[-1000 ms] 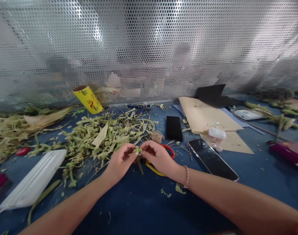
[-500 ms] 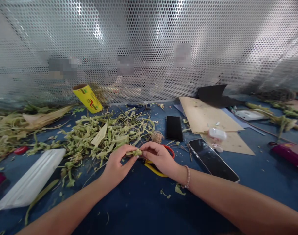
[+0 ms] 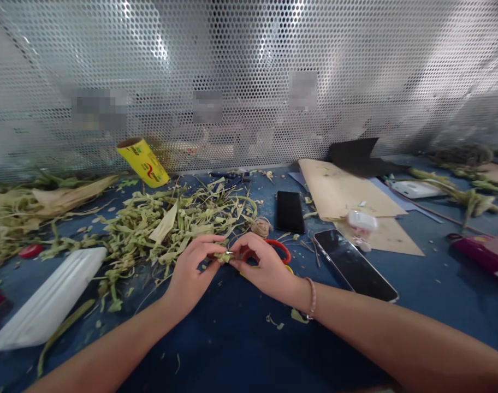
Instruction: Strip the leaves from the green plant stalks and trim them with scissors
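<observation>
Between the fingertips of both hands is a small knotted piece of pale green plant strip (image 3: 221, 256). My left hand (image 3: 189, 270) pinches it from the left, thumb below and fingers above. From the right, my right hand (image 3: 267, 267), with a beaded bracelet at the wrist, has its thumb and fingertips closed at the piece's end. A tiny bright tip shows there, too small to name. Under and behind the right hand lie scissors with red and yellow handle loops (image 3: 288, 251), partly hidden. A heap of similar knotted strips (image 3: 146, 224) spreads behind the left hand.
A ball of twine (image 3: 261, 225), a black phone (image 3: 290, 212) and a larger phone (image 3: 355, 265) lie nearby. Brown paper (image 3: 347, 191) is at right, a white packet (image 3: 52, 297) at left. A tilted yellow tube (image 3: 144, 164) stands by the perforated metal panel (image 3: 249, 54).
Both hands have shifted slightly left, and the held piece has turned between the fingertips. More of the red scissor loop shows behind the right hand. The whole view has moved a little.
</observation>
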Demonstrator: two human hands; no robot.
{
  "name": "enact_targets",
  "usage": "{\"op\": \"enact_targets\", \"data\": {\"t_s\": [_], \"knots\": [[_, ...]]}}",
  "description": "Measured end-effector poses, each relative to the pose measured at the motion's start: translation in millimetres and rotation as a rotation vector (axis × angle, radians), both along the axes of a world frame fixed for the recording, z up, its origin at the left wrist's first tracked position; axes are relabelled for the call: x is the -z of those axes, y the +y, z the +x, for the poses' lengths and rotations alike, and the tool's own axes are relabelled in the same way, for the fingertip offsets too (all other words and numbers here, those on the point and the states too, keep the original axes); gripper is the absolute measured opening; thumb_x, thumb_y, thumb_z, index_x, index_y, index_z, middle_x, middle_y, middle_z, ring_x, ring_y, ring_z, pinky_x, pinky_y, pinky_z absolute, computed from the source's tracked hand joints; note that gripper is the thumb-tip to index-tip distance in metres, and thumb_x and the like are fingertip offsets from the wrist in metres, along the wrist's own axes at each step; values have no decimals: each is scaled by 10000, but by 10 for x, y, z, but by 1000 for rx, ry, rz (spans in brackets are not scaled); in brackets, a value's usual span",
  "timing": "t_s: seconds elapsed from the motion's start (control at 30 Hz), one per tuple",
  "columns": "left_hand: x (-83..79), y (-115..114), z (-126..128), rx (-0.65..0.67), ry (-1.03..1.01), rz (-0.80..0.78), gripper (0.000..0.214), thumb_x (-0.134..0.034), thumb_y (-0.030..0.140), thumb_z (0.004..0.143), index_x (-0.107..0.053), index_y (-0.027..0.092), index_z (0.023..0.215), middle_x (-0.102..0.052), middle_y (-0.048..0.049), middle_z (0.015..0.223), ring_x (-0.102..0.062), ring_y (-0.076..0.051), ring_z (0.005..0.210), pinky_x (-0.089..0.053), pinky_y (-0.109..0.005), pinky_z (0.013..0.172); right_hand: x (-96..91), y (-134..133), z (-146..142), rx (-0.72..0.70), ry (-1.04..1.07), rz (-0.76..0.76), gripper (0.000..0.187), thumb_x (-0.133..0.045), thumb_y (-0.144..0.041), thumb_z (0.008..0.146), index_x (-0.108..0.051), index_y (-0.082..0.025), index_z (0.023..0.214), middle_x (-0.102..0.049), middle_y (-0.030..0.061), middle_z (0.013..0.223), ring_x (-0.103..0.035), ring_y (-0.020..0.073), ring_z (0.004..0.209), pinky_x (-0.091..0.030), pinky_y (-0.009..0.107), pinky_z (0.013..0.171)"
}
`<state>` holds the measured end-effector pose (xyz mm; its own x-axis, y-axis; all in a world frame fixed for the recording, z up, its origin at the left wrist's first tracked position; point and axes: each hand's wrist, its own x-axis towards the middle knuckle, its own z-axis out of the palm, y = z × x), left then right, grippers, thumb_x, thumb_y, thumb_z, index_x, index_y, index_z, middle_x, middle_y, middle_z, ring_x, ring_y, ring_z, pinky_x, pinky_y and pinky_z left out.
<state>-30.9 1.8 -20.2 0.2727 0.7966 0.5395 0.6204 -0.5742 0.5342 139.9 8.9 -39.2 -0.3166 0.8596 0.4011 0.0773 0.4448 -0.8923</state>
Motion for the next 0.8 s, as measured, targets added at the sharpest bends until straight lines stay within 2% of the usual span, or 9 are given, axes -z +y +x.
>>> {"op": "enact_targets", "data": {"t_s": [0.23, 0.5, 0.8], "knots": [[1, -19, 18, 19, -2, -47, 115, -529, 163, 738, -615, 195, 808, -660, -75, 979, -618, -187, 910, -500, -339, 815, -13, 9, 2, 5, -54, 29, 46, -523, -163, 739, -490, -191, 756, -491, 31, 825, -507, 111, 723, -471, 250, 632], [-3, -65, 0, 142, -29, -56, 169, -557, 183, 738, -580, 183, 905, -611, -123, 1066, -579, -206, 1015, -481, -352, 857, -8, 6, 7, -4, -50, 71, 64, -480, -135, 752, -469, -195, 736, -479, 27, 822, -497, 118, 742, -458, 258, 642], [-55, -55, 36, 74, 8, -51, 99, -552, 229, 740, -605, 181, 809, -656, -107, 962, -617, -193, 920, -508, -336, 799, -27, -8, 12, 0, -84, 80, 100, -451, -103, 786, -445, -194, 744, -465, 16, 797, -464, 110, 713, -423, 252, 660]]}}
